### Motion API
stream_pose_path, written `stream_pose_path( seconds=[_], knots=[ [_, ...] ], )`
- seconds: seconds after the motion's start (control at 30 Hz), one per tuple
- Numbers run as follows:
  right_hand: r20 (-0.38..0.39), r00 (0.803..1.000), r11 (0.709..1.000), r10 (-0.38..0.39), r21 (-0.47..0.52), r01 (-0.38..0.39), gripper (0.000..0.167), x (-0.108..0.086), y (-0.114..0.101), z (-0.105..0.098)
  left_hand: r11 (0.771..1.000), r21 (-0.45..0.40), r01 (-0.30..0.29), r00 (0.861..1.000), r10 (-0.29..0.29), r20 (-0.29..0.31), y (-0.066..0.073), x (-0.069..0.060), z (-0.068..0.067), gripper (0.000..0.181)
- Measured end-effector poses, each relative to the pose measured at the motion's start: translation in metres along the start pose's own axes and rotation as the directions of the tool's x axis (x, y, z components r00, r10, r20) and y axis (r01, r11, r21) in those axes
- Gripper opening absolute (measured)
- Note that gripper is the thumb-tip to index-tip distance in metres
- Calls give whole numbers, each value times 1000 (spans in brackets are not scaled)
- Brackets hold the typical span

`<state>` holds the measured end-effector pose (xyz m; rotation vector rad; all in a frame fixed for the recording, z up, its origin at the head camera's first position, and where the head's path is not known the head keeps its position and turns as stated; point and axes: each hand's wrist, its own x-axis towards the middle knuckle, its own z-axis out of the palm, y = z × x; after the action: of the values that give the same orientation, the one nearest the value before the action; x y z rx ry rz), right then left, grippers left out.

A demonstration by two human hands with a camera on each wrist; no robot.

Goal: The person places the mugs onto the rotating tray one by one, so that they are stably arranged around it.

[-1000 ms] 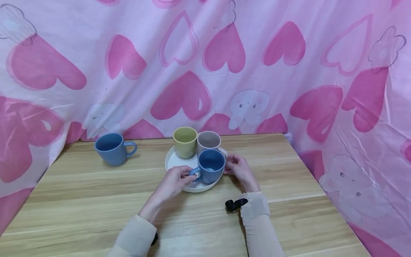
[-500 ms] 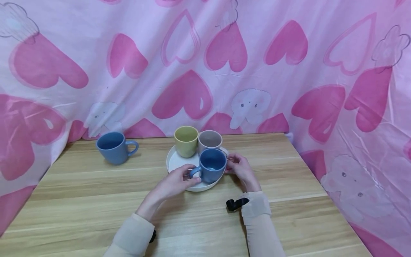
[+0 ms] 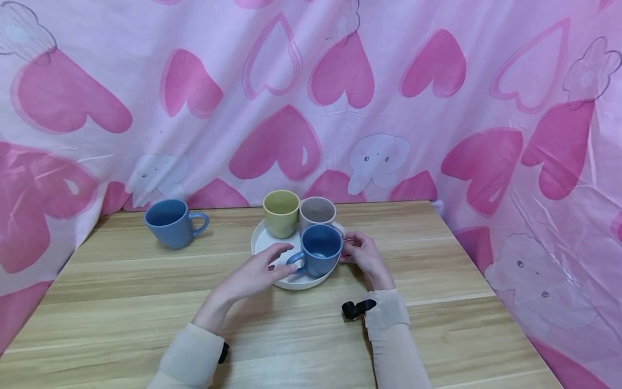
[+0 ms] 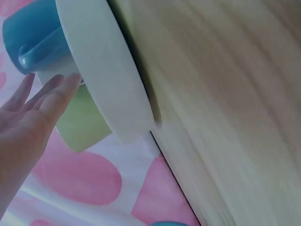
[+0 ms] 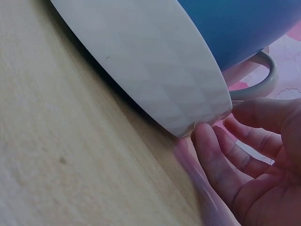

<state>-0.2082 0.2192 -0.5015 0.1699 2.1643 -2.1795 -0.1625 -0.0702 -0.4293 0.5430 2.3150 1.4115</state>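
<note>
Right hand is pinching edge of faceted white dish sitting on wood-grain table; blue mug, partly cropped, is jutting above dish; gray handle is curving out beyond; pink-and-white cloth is showing behind.

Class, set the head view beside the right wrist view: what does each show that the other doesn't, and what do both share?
Only the head view: the left hand, a yellow-green ceramic-looking cup, a rounded blue ceramic-looking mug standing apart, and the inside of the other blue mug.

Only the right wrist view: the diamond relief on the outer wall of the round white ceramic-looking dish.

Both: the right hand at the dish's edge, that second blue mug, the looped handle of the mauve-grey mug, the wooden table and the pink-patterned cloth.
</note>
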Motion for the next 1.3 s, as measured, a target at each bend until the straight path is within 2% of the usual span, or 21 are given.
stream_pose_path(
  seconds=[0.2, 0.4, 0.57, 0.7, 0.83, 1.07, 1.23, 1.3],
  knots=[
    [19, 1000, 1000, 13, -2, -13, 25, -2, -4, 0, 1000, 27, 4, 999, -3, -41, -2, -3, -14, 70],
    [13, 1000, 1000, 8, -10, -8, 24, 0, 0, -2, 997, 43, 62, 990, -56, -126, -8, -6, -31, 81],
    [9, 1000, 1000, 12, -21, -11, 24, -1, -1, -1, 991, 53, 126, 976, -115, -183, -16, -9, -46, 88],
    [5, 1000, 999, 25, -28, -24, 24, -1, -1, -1, 983, 34, 179, 959, -167, -231, -24, -12, -56, 93],
    [5, 1000, 1000, 25, -14, -25, 25, 0, 0, 0, 979, 24, 205, 937, -189, -294, -31, -15, -65, 93],
    [10, 1000, 1000, 25, -11, -25, 27, 0, 3, 0, 975, -43, 218, 895, -217, -389, -44, -17, -79, 90],
    [8, 1000, 1000, 22, -7, -22, 25, 1, 2, -1, 977, -23, 212, 856, -197, -478, -50, -16, -88, 85],
    [4, 1000, 1000, 21, -7, -21, 25, 1, 0, -1, 977, -31, 212, 851, -200, -486, -52, -15, -91, 85]
  ],
)
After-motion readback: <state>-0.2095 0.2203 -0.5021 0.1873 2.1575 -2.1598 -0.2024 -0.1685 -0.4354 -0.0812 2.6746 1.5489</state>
